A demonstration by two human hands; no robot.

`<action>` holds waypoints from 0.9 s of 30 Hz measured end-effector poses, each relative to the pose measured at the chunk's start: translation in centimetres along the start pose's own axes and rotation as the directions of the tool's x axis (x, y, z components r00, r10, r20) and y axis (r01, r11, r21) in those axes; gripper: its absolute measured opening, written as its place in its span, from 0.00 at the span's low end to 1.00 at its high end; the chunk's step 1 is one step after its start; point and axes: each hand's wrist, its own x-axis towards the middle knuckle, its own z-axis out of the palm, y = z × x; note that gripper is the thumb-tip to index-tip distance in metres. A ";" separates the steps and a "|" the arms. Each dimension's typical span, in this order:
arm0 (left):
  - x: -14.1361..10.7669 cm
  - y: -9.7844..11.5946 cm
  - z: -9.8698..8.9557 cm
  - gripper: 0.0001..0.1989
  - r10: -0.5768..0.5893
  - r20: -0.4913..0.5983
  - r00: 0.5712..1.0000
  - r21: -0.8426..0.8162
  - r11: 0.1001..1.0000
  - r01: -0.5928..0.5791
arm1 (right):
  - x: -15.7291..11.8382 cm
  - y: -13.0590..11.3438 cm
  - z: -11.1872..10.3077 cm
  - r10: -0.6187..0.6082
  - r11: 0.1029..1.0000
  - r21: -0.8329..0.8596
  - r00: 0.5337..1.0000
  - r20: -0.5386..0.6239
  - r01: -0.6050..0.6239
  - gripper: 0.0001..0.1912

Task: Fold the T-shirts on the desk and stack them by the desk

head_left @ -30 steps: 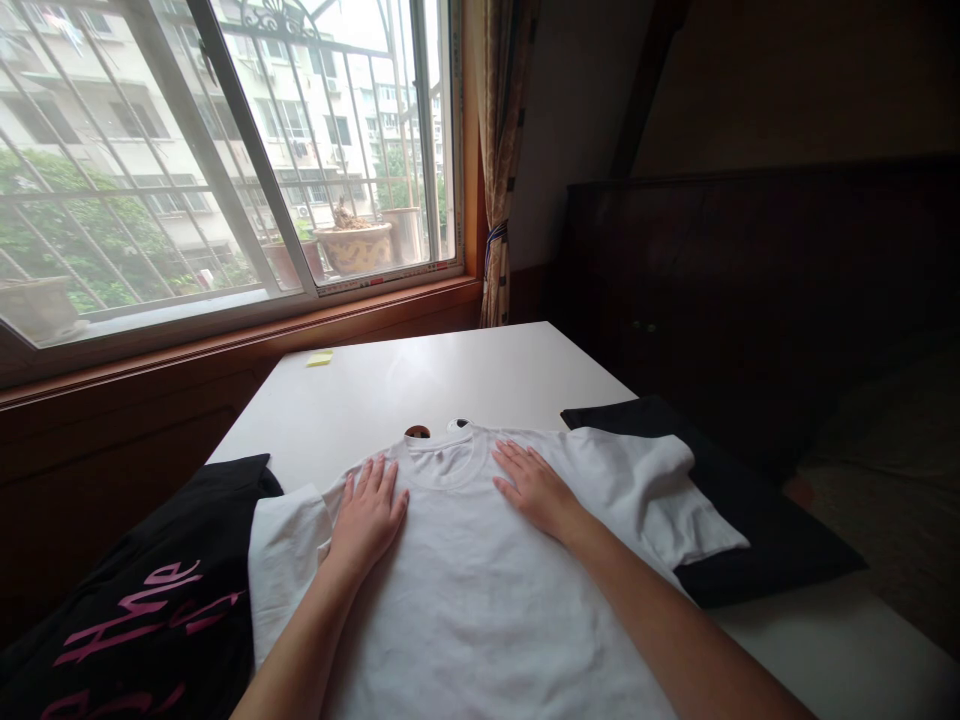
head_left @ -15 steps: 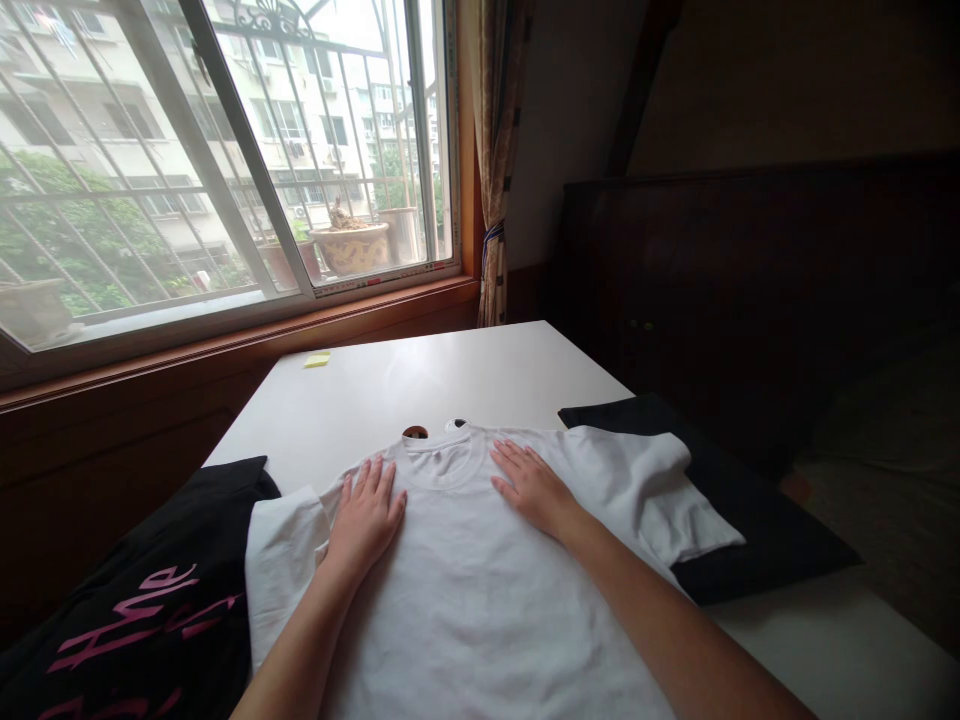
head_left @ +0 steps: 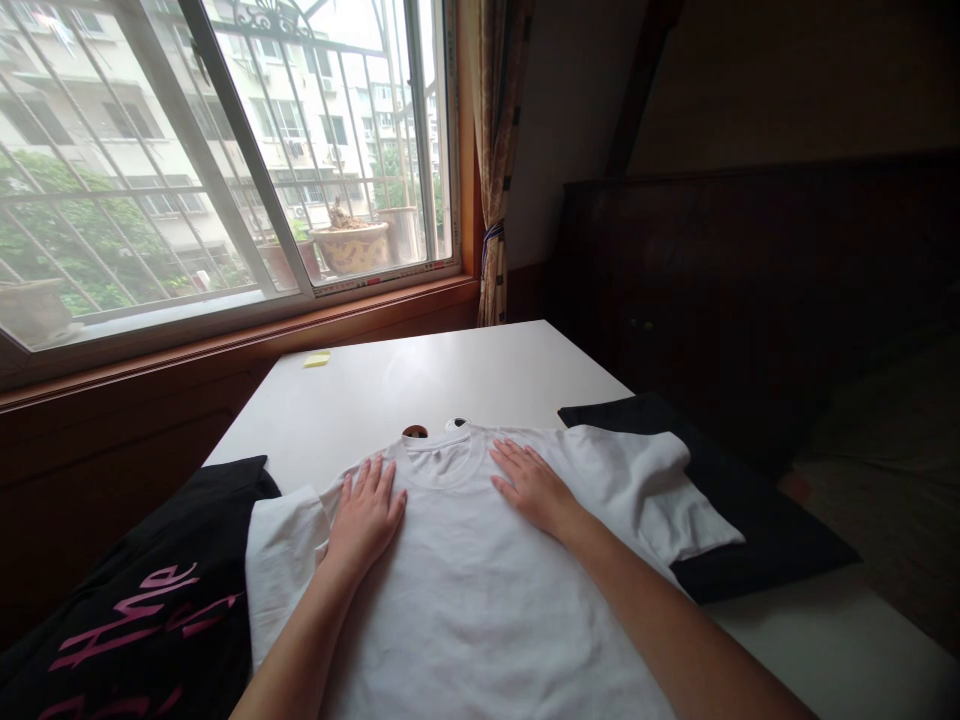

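A white T-shirt (head_left: pixel 465 590) lies spread on the white table (head_left: pixel 465 370), its round neckline pointing away from me. My left hand (head_left: pixel 367 510) rests flat on the shirt's left shoulder area, fingers extended and slightly apart. On the other side of the neckline, my right hand (head_left: pixel 534 485) lies flat on the cloth with its fingers stretched out. Neither hand grips anything. The right-hand sleeve is wrinkled and overlaps a dark folded cloth (head_left: pixel 765 540). At the left, the other sleeve borders a black garment (head_left: pixel 172 560) with pink lettering.
Two small round objects, one brown (head_left: pixel 415 432) and one black and white (head_left: pixel 457 425), peek out beyond the neckline. A yellow sticky note (head_left: pixel 316 359) is at the table's far left. Behind are a barred window (head_left: pixel 225 150), a tied curtain (head_left: pixel 495 200) and dark wooden furniture (head_left: pixel 712 300).
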 end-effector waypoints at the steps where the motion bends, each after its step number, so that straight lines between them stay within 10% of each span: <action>1: 0.0 0.0 0.0 0.29 0.001 0.000 1.000 0.002 1.000 -0.001 | 0.0 0.0 0.0 0.001 1.000 0.002 1.000 0.002 -0.001 0.28; 27: -0.5 -0.1 -2.1 0.21 0.087 -0.147 0.985 -0.050 0.994 -0.095 | -0.2 0.1 0.0 -0.009 1.000 -0.002 1.000 0.001 0.009 0.28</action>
